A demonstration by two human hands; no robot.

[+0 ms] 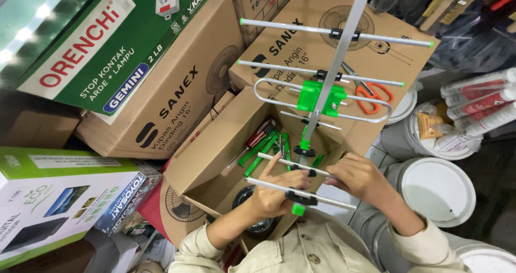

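Cream cloth sleeves (317, 249) with buttons fill the bottom edge, and both hands rise from them to an aluminium antenna (328, 90). Its long flat boom is dull silver metal, crossed by thin round rods tipped with small green caps; a bright green plastic block (321, 97) sits mid-boom inside a bent loop of rod. The left hand (274, 192) is closed around the lowest rod near the boom's green end cap, one finger stretched up to touch the next rod. The right hand (359, 177) is curled on the second-lowest rod, just right of the boom, its fingers pinching it.

Below the antenna stands an open brown cardboard box (215, 149) holding green plastic pieces (266, 149) and a red-handled screwdriver (257, 139). Orange-handled scissors (371, 93) lie on a closed corrugated carton (312, 42) printed with a fan drawing. White round pail lids (438, 189), smooth and matt, sit to the right, near slim tubes (478, 98) in red and white. A glossy green carton (107, 42) leans at upper left.
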